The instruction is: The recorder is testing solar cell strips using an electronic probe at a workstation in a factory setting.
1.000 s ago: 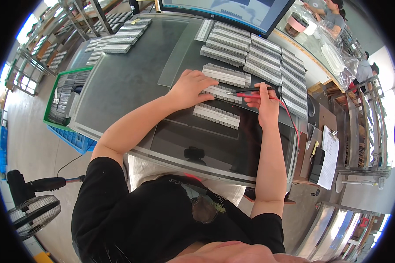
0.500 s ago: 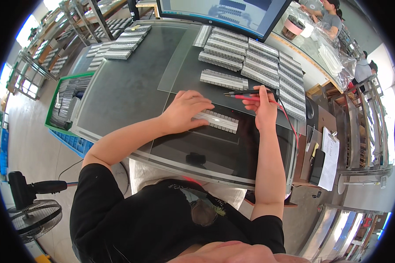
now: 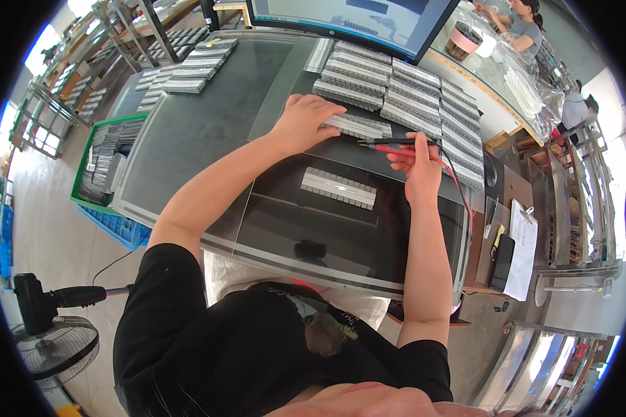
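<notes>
Currently left hand (image 3: 305, 121) lies palm-down, fingers spread flat on a grey ribbed strip (image 3: 360, 126), arm outstretched. Right hand (image 3: 419, 165) fingers pinch red and black test probes (image 3: 393, 144) above the desk (image 3: 188, 132).

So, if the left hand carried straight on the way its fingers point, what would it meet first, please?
The left hand already rests on a grey ribbed strip, fingers pointing up and right. Going on, it would probably meet the stacked rows of grey strips beyond, though depth is hard to judge.
</notes>
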Motion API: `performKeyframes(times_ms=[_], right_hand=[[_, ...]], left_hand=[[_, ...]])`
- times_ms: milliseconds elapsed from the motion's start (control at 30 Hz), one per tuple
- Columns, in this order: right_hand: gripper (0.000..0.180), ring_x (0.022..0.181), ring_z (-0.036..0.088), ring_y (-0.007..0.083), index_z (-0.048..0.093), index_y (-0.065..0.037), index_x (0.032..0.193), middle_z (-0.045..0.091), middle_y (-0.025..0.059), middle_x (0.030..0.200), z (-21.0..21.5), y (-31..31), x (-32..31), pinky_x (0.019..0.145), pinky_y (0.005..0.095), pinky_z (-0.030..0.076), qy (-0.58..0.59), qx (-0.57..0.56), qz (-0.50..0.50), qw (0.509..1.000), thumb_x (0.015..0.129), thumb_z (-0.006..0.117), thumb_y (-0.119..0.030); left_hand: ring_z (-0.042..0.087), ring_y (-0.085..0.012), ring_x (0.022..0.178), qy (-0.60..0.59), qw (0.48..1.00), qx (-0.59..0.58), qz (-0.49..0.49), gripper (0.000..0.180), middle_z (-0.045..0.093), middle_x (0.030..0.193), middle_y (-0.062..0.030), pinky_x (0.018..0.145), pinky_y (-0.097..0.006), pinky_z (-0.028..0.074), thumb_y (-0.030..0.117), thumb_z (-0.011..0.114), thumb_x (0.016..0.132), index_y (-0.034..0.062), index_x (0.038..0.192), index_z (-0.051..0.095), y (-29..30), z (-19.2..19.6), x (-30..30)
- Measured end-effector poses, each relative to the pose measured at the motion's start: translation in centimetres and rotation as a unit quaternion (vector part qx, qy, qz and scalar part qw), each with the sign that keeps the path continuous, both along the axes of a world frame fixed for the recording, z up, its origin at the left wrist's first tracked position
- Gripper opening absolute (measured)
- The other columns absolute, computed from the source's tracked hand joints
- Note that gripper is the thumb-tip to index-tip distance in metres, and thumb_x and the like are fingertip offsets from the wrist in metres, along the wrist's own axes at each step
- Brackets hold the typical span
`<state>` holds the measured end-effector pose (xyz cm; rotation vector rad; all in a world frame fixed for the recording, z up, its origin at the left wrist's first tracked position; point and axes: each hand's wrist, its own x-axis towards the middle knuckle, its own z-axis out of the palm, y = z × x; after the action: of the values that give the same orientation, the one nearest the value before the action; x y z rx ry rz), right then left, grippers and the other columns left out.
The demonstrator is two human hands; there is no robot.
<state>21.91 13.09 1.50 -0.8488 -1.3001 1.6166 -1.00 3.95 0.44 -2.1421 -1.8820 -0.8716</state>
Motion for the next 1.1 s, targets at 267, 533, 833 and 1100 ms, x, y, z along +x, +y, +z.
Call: performKeyframes(times_ms=[267, 533, 833, 1100], right_hand=[[0.033, 0.063, 0.063, 0.0187, 0.051, -0.001, 0.099, 0.055, 0.0101, 0.082, 0.0, 0.0, 0.0, 0.048, 0.0242, 0.048, -0.064, 0.003, 0.034, 0.997, 0.091, 0.048, -0.033], [0.033, 0.062, 0.063, 0.0178, 0.051, 0.000, 0.096, 0.054, 0.0098, 0.080, -0.3, -0.1, -0.2, 0.050, 0.0242, 0.050, -0.071, 0.011, 0.050, 0.996, 0.090, 0.049, -0.033], [0.032, 0.062, 0.063, 0.0194, 0.051, -0.002, 0.097, 0.055, 0.0106, 0.081, -0.5, 0.0, -0.2, 0.050, 0.0250, 0.050, -0.041, -0.012, 0.035, 0.998, 0.090, 0.049, -0.033], [0.034, 0.061, 0.063, 0.0191, 0.051, 0.000, 0.096, 0.055, 0.0112, 0.080, -0.2, -0.1, -0.2, 0.050, 0.0246, 0.049, -0.022, -0.007, 0.021, 1.000, 0.090, 0.049, -0.033]], left_hand=[[0.048, -0.0199, 0.104, -0.017, 0.999, -0.026, -0.021, 0.039, 0.059, 0.106, 0.0004, 0.092, -0.038, 0.030, 0.025, 0.066, 0.074, 0.0132, 0.111, 0.055, -3.6, -0.7, 2.1], [0.047, -0.0203, 0.104, -0.030, 0.999, -0.027, -0.023, 0.038, 0.058, 0.105, -0.0001, 0.091, -0.038, 0.031, 0.023, 0.066, 0.073, 0.0131, 0.108, 0.056, -3.7, -1.2, 1.9], [0.049, -0.0210, 0.103, -0.047, 0.996, -0.070, -0.026, 0.038, 0.058, 0.105, -0.0026, 0.092, -0.036, 0.031, 0.022, 0.066, 0.073, 0.0126, 0.109, 0.056, -4.4, 0.0, 2.4], [0.050, -0.0219, 0.101, -0.038, 0.990, -0.099, -0.089, 0.039, 0.058, 0.105, -0.0034, 0.090, -0.038, 0.032, 0.026, 0.067, 0.073, 0.0133, 0.108, 0.056, -7.5, -0.1, 4.2]])
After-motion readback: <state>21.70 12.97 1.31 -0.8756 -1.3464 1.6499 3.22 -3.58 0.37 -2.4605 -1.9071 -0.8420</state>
